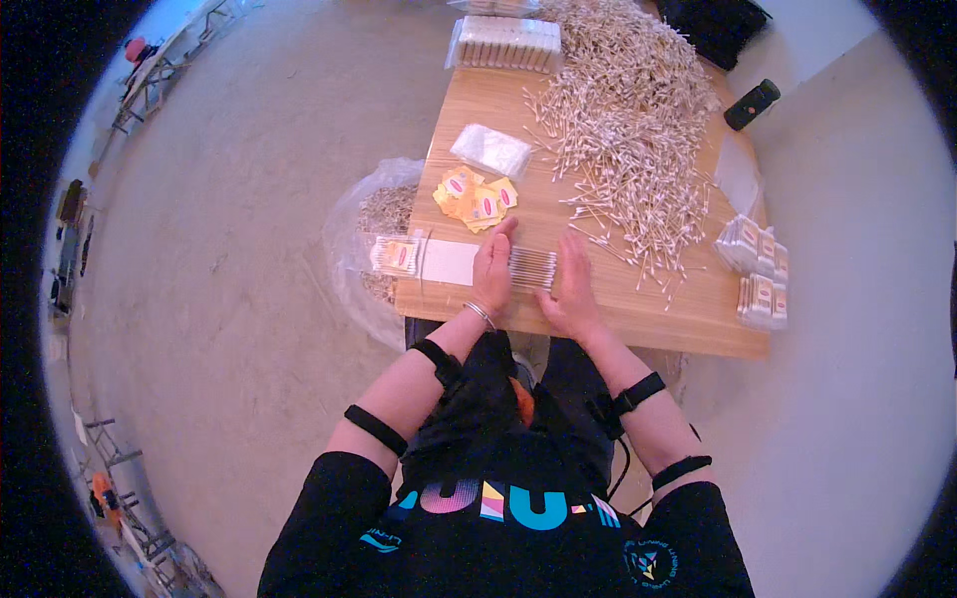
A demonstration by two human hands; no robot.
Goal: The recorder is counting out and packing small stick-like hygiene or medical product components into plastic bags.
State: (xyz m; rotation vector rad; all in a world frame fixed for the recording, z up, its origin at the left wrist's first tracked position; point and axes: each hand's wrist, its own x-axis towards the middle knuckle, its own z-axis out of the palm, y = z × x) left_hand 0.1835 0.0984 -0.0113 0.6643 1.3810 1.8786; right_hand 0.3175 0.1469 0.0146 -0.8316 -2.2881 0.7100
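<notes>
A neat row of cotton swabs (533,269) lies side by side near the table's front edge, between my two hands. My left hand (492,269) stands edgewise with fingers stretched out, covering the swabs' left ends. On the other side my right hand (570,289) has its fingers extended, its thumb by the row's near right end. Left of my left hand is a white rectangular strip (449,262). Beyond it, a small clear pack of swabs (397,255) with an orange-and-white label sits at the table's left edge. Yellow printed cards (478,199) are heaped just beyond.
A big pile of loose swabs (638,130) covers the table's far right. Clear bags (490,149) lie behind the cards; a bagged stack of packs (506,45) is farther back. Filled packs (763,269) stand at the right edge near a black cylinder (753,105). A plastic sack (344,219) sits left.
</notes>
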